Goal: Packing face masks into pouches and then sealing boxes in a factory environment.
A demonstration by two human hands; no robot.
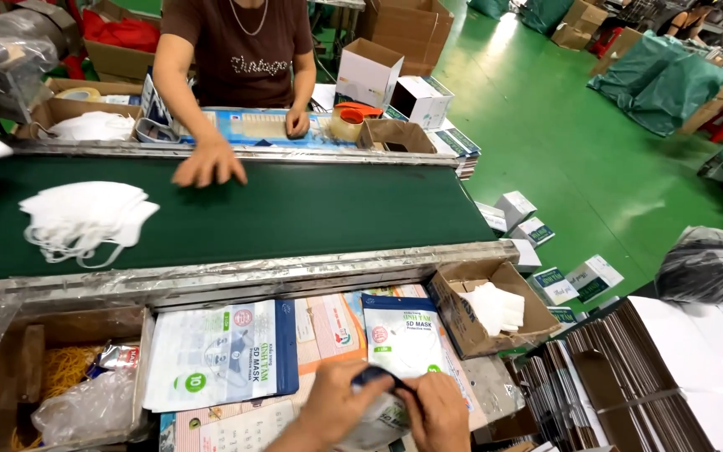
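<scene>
Both hands work a mask pouch at the near side of a green conveyor belt.

Head view: the left hand (336,406) and right hand (438,412) meet at the bottom edge, each pinching the dark blue top of a white-and-blue mask pouch (402,339) that lies on printed sheets just below the conveyor belt (294,209). A second flat pouch (221,353) lies just left of it. A stack of white masks (81,218) sits on the belt at the left. A cardboard box (470,322) holding white masks stands to the right. Across the belt, a co-worker's hand (209,163) rests flat on the belt's far edge.
</scene>
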